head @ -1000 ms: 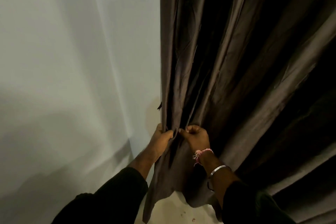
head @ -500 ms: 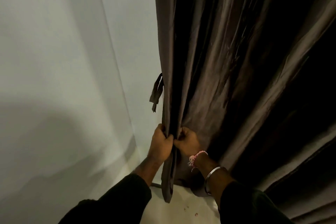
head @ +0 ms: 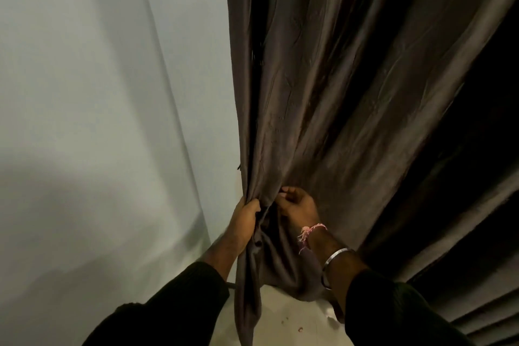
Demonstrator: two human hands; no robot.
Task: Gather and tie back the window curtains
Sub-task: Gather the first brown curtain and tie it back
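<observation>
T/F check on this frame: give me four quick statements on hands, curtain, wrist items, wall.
1. The left hand grips the curtain at its left edge. True.
2. The right hand hangs away from the fabric. False: its curled fingers are at the folds beside the left hand.
3. The metal bangle and pink thread are on the left wrist. False: both are on the right wrist.
4. A pale wall lies left of the curtain. True.
</observation>
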